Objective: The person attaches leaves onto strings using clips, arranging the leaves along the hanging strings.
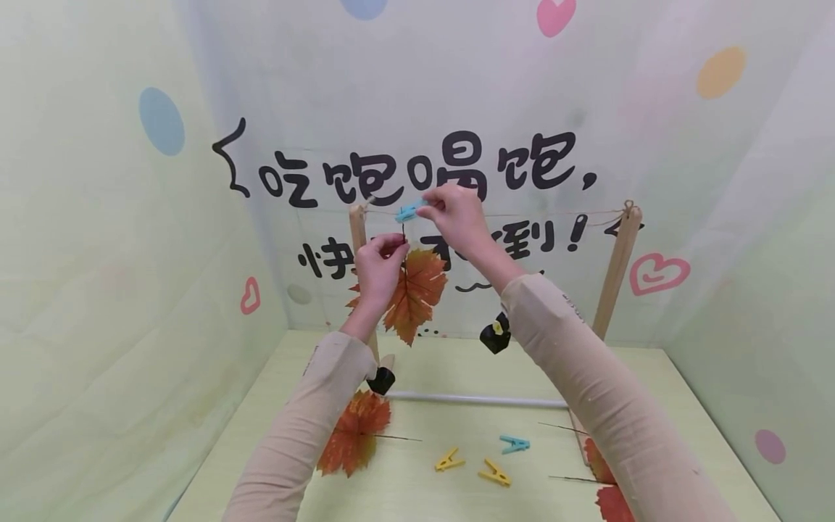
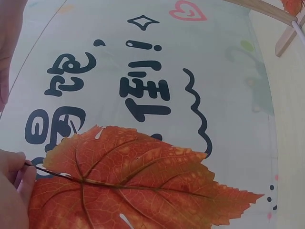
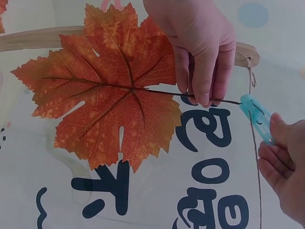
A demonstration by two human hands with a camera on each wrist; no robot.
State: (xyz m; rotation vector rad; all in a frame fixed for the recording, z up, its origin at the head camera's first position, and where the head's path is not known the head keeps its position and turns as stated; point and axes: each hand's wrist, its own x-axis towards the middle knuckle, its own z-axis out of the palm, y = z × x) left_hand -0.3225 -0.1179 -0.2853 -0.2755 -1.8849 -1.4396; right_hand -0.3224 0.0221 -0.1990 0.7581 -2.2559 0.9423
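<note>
An orange-red maple-like leaf (image 1: 417,290) hangs below the string, its dark stem pointing up. My left hand (image 1: 381,268) pinches that stem between thumb and fingers; the left wrist view shows the leaf (image 2: 143,186) close up beside the fingertips. Higher and to the right, my right hand (image 1: 459,217) pinches a light blue clothespin (image 1: 409,211) by its handle end. In the right wrist view the nose of the clothespin (image 3: 255,112) sits at the twine (image 3: 257,167), with the stem's tip right at it.
Two wooden posts (image 1: 616,275) carry the string, joined low down by a white rod (image 1: 476,399). On the table lie yellow clothespins (image 1: 496,473), another blue clothespin (image 1: 515,444), a leaf (image 1: 359,431) at left and more leaves (image 1: 613,502) at right, partly behind my right sleeve.
</note>
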